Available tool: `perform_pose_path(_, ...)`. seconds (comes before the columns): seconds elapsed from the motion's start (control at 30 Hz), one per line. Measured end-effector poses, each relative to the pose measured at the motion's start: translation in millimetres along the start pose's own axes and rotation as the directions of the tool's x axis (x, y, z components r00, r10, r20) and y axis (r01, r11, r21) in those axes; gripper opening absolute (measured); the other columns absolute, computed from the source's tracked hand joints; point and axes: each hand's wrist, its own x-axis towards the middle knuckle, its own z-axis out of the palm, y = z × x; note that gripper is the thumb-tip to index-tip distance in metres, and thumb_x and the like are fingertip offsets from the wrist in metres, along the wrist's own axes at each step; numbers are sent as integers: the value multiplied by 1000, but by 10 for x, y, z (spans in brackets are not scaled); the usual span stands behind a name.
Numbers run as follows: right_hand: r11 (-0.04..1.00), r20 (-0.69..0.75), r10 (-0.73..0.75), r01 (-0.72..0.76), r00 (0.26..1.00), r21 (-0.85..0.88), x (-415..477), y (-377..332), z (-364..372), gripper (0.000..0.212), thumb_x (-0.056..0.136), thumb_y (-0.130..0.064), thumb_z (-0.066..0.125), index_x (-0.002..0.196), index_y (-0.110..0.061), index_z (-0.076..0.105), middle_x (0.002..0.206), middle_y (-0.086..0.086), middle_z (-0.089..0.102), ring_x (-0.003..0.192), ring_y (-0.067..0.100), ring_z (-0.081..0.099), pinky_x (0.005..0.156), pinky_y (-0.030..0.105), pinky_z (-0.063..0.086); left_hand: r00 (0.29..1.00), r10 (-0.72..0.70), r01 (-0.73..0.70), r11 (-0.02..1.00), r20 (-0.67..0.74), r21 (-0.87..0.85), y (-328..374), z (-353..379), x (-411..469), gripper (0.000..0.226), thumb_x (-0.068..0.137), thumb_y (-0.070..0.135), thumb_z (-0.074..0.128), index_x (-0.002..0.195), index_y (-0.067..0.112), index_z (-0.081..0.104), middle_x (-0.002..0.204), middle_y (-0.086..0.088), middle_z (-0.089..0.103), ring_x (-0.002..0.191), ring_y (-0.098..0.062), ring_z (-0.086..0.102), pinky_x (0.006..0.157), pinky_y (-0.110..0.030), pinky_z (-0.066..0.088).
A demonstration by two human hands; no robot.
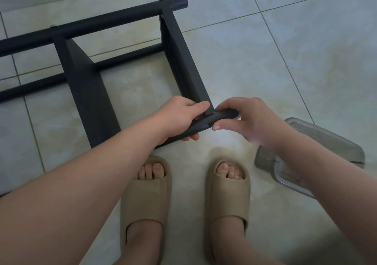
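Observation:
A black metal frame (89, 85) of round tubes and flat cross plates lies on the tiled floor, reaching from the upper left down to the middle. Its near tube (206, 123) runs between both hands. My left hand (181, 117) grips this tube from the left, thumb on top and fingers curled underneath. My right hand (242, 119) grips the tube's right end, fingers over the top and thumb below. A small shiny bit, maybe a screw, shows where the right cross plate (183, 60) meets the tube.
My two feet in beige slides (146, 199) (226, 197) stand just below the frame. A clear plastic container (310, 154) lies on the floor at the right, partly behind my right forearm. Pale floor tiles (285, 50) fill the upper right.

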Motion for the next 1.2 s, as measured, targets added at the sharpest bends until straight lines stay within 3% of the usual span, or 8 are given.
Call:
perform_pose_path(0.1, 999, -5, -17, 17, 1000, 45, 20, 52, 2, 32, 80, -38, 82, 101, -16, 73, 86, 2, 69, 79, 15, 56, 72, 28, 45, 999, 15, -14, 1000, -32, 27, 12, 33, -4, 39, 100, 44, 54, 80, 13, 65, 74, -6, 73, 55, -20, 69, 47, -26, 49)
perform_pose_path(0.23, 994, -28, -51, 53, 998, 93, -12, 82, 49, 45, 76, -50, 73, 103, -14, 72, 90, 2, 69, 80, 15, 57, 70, 22, 45, 997, 35, -30, 997, -75, 66, 24, 62, 2, 40, 102, 41, 52, 78, 11, 63, 69, -8, 73, 52, -21, 68, 47, -27, 50)
perform_pose_path(0.33, 991, -24, -63, 66, 998, 118, -10, 81, 39, 36, 79, -41, 79, 101, -13, 72, 89, 4, 69, 80, 16, 58, 71, 25, 46, 995, 42, -34, 996, -92, 88, 27, 73, -7, 40, 102, 39, 51, 78, 10, 63, 61, -5, 70, 50, -21, 67, 46, -26, 49)
perform_pose_path(0.47, 993, 102, 24, -35, 995, 109, 75, 48, -48, 25, 82, -34, 82, 101, -21, 73, 85, 5, 70, 79, 22, 61, 72, 32, 48, 994, 46, -36, 994, -101, 105, 29, 78, -4, 46, 102, 39, 50, 88, -3, 64, 67, -14, 72, 49, -20, 66, 45, -25, 48)
perform_pose_path(0.6, 992, 215, 76, -95, 974, 81, 151, 24, -121, 19, 82, -36, 82, 93, -25, 72, 72, 4, 68, 57, 7, 54, 52, 15, 39, 993, 47, -35, 993, -108, 112, 22, 88, -1, 48, 101, 38, 51, 89, -7, 61, 63, -12, 70, 47, -20, 65, 43, -24, 46)
perform_pose_path(0.83, 981, 125, 81, -102, 989, 166, 85, 29, -59, 21, 80, -30, 84, 93, -20, 71, 72, 3, 63, 53, 3, 45, 51, 15, 35, 994, 40, -28, 993, -104, 112, 22, 88, 15, 42, 102, 40, 51, 80, 6, 63, 60, -4, 69, 48, -21, 67, 43, -26, 46)
perform_pose_path(1.03, 974, 99, 63, -83, 993, 212, 12, 46, -30, 17, 81, -30, 83, 91, -24, 71, 78, 13, 66, 59, 9, 47, 56, 21, 36, 997, 13, -3, 993, -82, 116, 38, 117, -8, 40, 102, 40, 50, 80, 8, 61, 65, -6, 68, 49, -21, 67, 45, -26, 47)
perform_pose_path(1.2, 967, 72, 65, -80, 995, 243, -33, 57, 1, 16, 80, -31, 84, 90, -26, 72, 79, 17, 66, 64, 15, 50, 58, 27, 37, 998, -8, 14, 994, -61, 110, 33, 136, -19, 40, 102, 41, 50, 80, 10, 61, 52, 4, 64, 47, -20, 65, 46, -26, 47)
